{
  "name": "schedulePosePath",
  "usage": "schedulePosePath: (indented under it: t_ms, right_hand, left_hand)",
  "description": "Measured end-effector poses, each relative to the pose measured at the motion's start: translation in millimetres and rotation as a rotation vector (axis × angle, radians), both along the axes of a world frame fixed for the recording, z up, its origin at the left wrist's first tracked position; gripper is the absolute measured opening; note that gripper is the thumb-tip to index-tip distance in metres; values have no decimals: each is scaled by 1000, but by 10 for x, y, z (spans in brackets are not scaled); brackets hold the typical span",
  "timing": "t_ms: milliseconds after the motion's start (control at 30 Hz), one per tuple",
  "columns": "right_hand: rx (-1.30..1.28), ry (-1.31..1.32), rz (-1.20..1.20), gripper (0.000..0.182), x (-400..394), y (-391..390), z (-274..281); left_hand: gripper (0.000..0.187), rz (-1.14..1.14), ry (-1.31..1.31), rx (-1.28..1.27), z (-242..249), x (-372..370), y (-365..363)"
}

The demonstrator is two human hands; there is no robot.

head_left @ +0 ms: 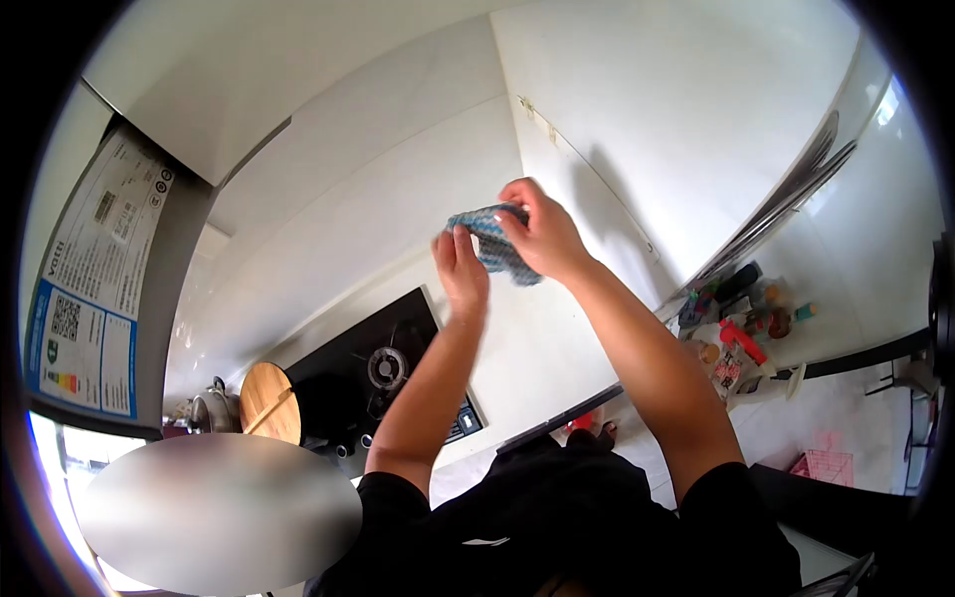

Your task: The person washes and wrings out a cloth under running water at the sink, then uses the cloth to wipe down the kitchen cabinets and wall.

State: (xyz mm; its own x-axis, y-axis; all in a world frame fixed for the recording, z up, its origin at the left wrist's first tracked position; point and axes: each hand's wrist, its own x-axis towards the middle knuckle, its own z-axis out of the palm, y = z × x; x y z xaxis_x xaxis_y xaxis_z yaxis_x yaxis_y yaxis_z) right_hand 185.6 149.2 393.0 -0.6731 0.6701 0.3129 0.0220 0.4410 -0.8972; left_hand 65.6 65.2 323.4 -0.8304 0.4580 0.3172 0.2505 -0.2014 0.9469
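A blue, grey and white patterned cloth (507, 249) hangs between my two raised hands, in front of the white wall and above the pale counter. My left hand (462, 267) pinches its left corner, fingers pointing up. My right hand (542, 231) grips the upper right part, with the thumb and fingers closed on the fabric. The lower part of the cloth droops between my hands toward my right wrist.
A black gas stove (343, 373) lies at the lower left, beside a round wooden board (271, 403) and a metal pot (213, 408). Bottles and a red-topped container (742, 341) stand at the right. A labelled range hood (95, 289) is at the far left.
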Motion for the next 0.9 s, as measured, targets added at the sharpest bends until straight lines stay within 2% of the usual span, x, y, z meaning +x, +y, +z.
schedulePosePath:
  t_ms: [33,67,133,267,367,500,533,600,733,800,900]
  right_hand:
    - [166,-16,-43,14,-69,-1,80]
    - [326,-108,17,15,-67,-69,165]
    - [471,-208,81,13,-109,-156,55]
    - [543,-343,122,14,17,-202,-61]
    - [647,-266,-13,15,100,-178,-81]
    - [722,-164,-45,17,149,-157,83]
    - [715,-173,-43,17,123,-170,84]
    - [720,-203,-185,23,65,-219,76]
    - [758,-132,-97,27,122,-264,73]
    - [408,39,95,21,182,-270,-57]
    - [292,64,61,15,338,-267,-236]
  left_hand:
    - [29,50,-439,131,73,249,61]
    - [28,-7,-492,120,75,327,141]
    - [27,-153,-384,27,-13,383,225]
    - [24,-246,-122,-107,-160,368,422]
    - [23,-248,-5,-182,-237,340,561]
    - [22,-234,130,-274,-315,309,699]
    - [22,-231,158,-300,-329,293,722]
    - [22,-227,219,-359,-367,259,779]
    - [23,-225,367,-561,-399,182,885]
    - [23,-236,494,-738,-389,135,951]
    - [25,-193,923,-1091,-205,57,1023]
